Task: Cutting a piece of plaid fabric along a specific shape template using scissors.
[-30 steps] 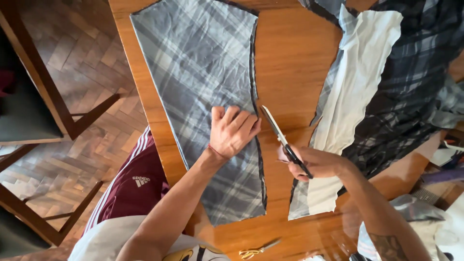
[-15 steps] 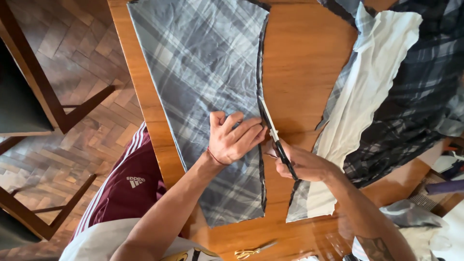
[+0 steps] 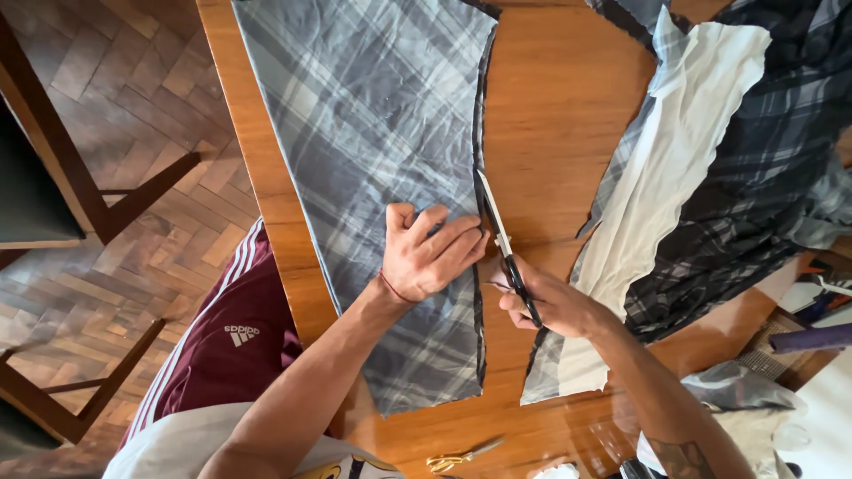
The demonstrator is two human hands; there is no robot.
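Wooden worktop: left hand spread flat on plaid cloth; right hand grips scissors, edge cut about halfway.

We see a worktop of warm, varnished wood with a soft gloss. On it lies matt woven plaid cloth, lightly creased. The scissors show bright metal blades and dark handles, plastic perhaps. The white fabric looks smooth and matt. The floor is parquet wood.
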